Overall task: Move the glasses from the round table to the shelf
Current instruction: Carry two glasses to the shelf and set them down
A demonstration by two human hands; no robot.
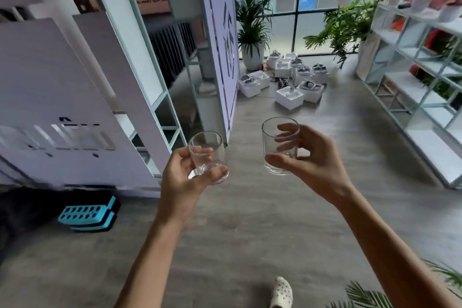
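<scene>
I hold one clear drinking glass in each hand, out in front of me above a grey floor. My left hand (181, 177) grips the left glass (207, 151) by its lower half, the glass tilted slightly. My right hand (311, 161) wraps the right glass (280, 137), thumb near its base and fingers behind its upper wall. Both glasses look empty. A white open shelf unit (422, 97) with a pale metal frame runs along the right side, beyond my right hand. The round table is not in view.
White partition panels (75, 97) stand at left, with a turquoise crate (87, 215) at their foot. Several white boxes (290, 80) lie on the floor ahead, near potted plants (252, 22) by the window. Palm leaves (370, 297) show bottom right, my white shoe (281, 292) below.
</scene>
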